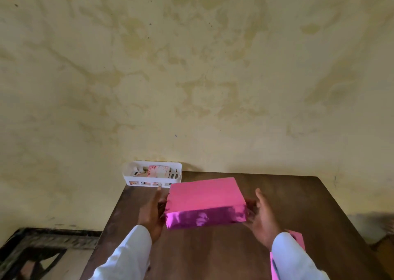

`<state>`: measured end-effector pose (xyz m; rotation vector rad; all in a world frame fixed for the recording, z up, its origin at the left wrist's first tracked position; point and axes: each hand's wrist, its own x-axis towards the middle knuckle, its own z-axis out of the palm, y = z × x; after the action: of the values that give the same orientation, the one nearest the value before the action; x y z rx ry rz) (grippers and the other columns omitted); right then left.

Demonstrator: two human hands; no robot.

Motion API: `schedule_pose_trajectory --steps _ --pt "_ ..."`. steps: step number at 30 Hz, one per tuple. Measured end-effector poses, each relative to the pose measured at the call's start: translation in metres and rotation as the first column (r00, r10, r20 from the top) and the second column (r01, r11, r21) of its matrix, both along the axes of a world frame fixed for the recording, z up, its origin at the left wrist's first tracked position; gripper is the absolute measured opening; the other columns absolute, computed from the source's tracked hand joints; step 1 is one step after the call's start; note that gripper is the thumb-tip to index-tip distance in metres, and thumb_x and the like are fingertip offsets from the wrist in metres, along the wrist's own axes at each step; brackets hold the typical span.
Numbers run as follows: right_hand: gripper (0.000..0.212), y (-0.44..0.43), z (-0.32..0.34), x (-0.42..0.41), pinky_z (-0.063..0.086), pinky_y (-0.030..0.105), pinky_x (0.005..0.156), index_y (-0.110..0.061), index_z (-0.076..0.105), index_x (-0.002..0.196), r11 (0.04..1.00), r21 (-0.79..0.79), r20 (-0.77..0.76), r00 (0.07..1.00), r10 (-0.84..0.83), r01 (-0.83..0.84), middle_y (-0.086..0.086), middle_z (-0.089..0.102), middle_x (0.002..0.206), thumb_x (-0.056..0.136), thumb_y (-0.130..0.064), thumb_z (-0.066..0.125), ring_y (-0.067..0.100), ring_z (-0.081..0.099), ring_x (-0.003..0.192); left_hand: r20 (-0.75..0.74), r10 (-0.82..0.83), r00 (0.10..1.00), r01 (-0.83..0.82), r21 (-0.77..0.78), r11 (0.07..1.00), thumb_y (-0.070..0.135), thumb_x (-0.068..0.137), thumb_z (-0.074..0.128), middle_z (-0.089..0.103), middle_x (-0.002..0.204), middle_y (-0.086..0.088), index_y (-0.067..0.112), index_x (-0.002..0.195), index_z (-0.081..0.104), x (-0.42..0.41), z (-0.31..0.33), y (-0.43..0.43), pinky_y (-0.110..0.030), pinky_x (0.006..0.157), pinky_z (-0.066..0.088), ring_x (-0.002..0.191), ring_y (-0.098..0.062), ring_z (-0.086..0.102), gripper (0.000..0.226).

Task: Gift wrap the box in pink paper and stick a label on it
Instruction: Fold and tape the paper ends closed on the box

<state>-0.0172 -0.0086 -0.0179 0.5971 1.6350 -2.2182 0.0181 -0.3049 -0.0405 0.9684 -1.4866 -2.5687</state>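
Note:
A box wrapped in shiny pink paper (204,201) lies on the brown wooden table (213,254), its near side reflecting light. My left hand (152,212) is at the box's left end and my right hand (263,218) is at its right end, fingers fairly straight, palms facing the box. Whether the palms touch the paper I cannot tell. Both arms wear white sleeves.
A white slotted basket (132,178) with small patterned items stands at the table's far left corner against the yellow wall. A pink sheet or pad (298,239) lies under my right forearm near the table's front right. A dark frame sits on the floor at lower left.

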Motion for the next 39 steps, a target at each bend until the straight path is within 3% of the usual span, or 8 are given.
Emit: schedule_pose_trajectory --steps 7,12,17,23,27,30,33,39 --pt "0.047 -0.004 -0.031 0.000 0.053 0.049 0.085 -0.007 0.066 0.105 0.988 0.153 0.039 0.999 -0.030 0.024 0.021 0.074 0.099 0.094 -0.052 0.057 0.039 0.069 0.098 -0.005 -0.008 1.000 0.008 -0.110 0.994 0.004 0.094 0.059 0.066 0.111 -0.027 -0.004 0.115 0.059 0.013 -0.016 0.014 -0.040 0.070 0.057 0.089 -0.034 0.068 0.023" --pt "0.029 -0.004 -0.060 -0.006 0.052 0.046 0.082 -0.012 0.065 0.106 0.948 0.316 0.012 0.999 -0.037 0.031 0.013 0.070 0.098 0.095 -0.039 0.063 0.032 0.065 0.096 0.074 0.044 0.996 -0.034 -0.138 0.990 0.015 0.102 0.049 0.071 0.105 -0.022 0.006 0.113 0.065 0.017 -0.012 0.036 -0.042 0.074 0.058 0.094 -0.039 0.068 0.021" --pt "0.025 -0.008 -0.068 -0.007 0.052 0.047 0.089 -0.014 0.066 0.098 0.924 0.374 0.042 0.996 0.076 -0.086 0.010 0.069 0.098 0.103 -0.032 0.050 0.030 0.063 0.095 0.176 0.016 0.984 0.049 -0.357 0.933 0.020 0.102 0.049 0.068 0.083 -0.017 0.005 0.110 0.067 0.020 -0.023 0.047 -0.031 0.058 0.050 0.068 -0.030 0.063 0.025" --pt "0.033 -0.012 -0.084 -0.003 0.040 0.035 0.071 0.005 0.066 0.091 0.910 0.392 0.076 0.990 0.116 -0.137 0.024 0.066 0.099 0.103 -0.018 0.045 0.032 0.056 0.084 0.288 -0.113 0.951 0.274 -0.614 0.740 0.000 0.092 0.050 0.068 0.117 -0.007 0.034 0.138 0.050 0.014 -0.067 0.043 -0.053 0.091 0.055 0.100 -0.030 0.067 0.057" --pt "0.029 -0.019 -0.080 0.009 0.042 0.030 0.084 -0.007 0.067 0.117 0.864 0.481 0.006 0.986 0.165 -0.147 0.010 0.065 0.110 0.102 -0.011 0.042 0.025 0.055 0.095 0.358 -0.106 0.928 0.323 -0.627 0.709 0.023 0.090 0.049 0.062 0.126 -0.008 0.035 0.148 0.038 0.011 -0.088 0.040 -0.050 0.097 0.051 0.107 -0.030 0.062 0.060" --pt "0.039 -0.024 -0.084 0.022 0.045 0.043 0.104 -0.012 0.053 0.139 0.825 0.528 -0.009 0.970 0.245 -0.203 0.008 0.058 0.133 0.102 -0.016 0.042 0.028 0.055 0.118 0.376 -0.118 0.919 0.344 -0.616 0.709 0.034 0.090 0.049 0.064 0.122 -0.008 0.036 0.139 0.048 0.008 -0.078 0.042 -0.051 0.099 0.049 0.105 -0.029 0.063 0.049" --pt "0.039 -0.027 -0.086 0.026 0.045 0.044 0.103 -0.013 0.053 0.138 0.828 0.533 -0.017 0.977 0.213 -0.171 0.009 0.058 0.133 0.100 -0.017 0.045 0.029 0.056 0.117 0.369 -0.119 0.922 0.339 -0.617 0.710 0.022 0.099 0.048 0.066 0.113 -0.010 0.033 0.131 0.054 0.009 -0.058 0.047 -0.050 0.099 0.049 0.100 -0.029 0.064 0.034" --pt "0.036 -0.035 -0.088 0.038 0.043 0.034 0.096 -0.010 0.053 0.136 0.809 0.580 -0.039 0.990 0.139 -0.091 0.009 0.060 0.130 0.101 -0.018 0.048 0.029 0.057 0.114 0.347 -0.108 0.932 0.328 -0.674 0.662 0.021 0.100 0.046 0.061 0.129 -0.012 0.025 0.147 0.046 0.009 -0.063 0.044 -0.047 0.101 0.047 0.110 -0.032 0.059 0.047"
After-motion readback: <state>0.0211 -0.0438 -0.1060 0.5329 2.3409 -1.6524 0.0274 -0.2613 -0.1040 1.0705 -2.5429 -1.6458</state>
